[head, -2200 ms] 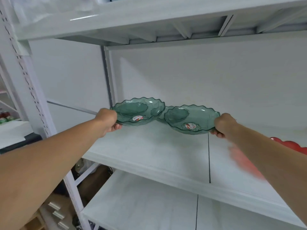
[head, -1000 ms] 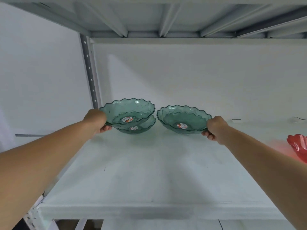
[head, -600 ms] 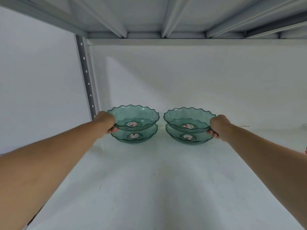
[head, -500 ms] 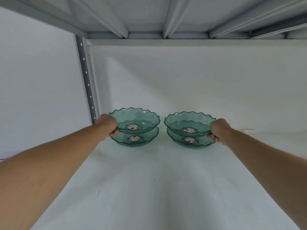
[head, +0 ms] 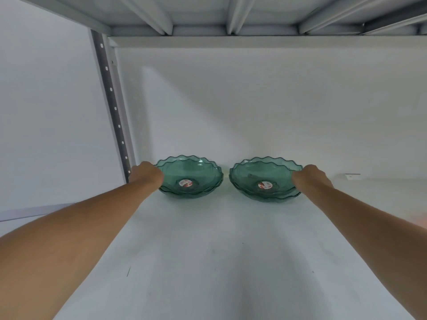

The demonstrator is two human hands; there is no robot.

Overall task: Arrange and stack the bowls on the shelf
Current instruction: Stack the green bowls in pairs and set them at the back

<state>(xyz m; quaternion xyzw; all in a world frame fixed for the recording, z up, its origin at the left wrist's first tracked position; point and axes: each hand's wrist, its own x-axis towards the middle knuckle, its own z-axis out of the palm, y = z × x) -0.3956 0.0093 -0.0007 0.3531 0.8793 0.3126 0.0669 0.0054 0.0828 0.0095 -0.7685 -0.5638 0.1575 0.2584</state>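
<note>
Two stacks of translucent green bowls with scalloped rims sit side by side at the back of a white shelf (head: 212, 262), close to the rear wall (head: 254, 107) and just apart from each other. The left stack (head: 191, 179) and the right stack (head: 263, 179) each show a second rim nested beneath the upper bowl, and each carries a round red-and-white sticker (head: 185, 183) at its centre. A person reaches in with both bare arms — the left hand (head: 146, 173) grips the outer left rim of the left stack, its knuckles toward the camera and fingers curled over the edge, while the right hand (head: 308, 176) grips the outer right rim of the right stack in the same way. Both stacks rest on the shelf surface between the two hands. A perforated grey upright (head: 112, 105) rises just behind the left hand, and the ribbed underside of the next shelf board (head: 231, 12) spans the top of the view.
</note>
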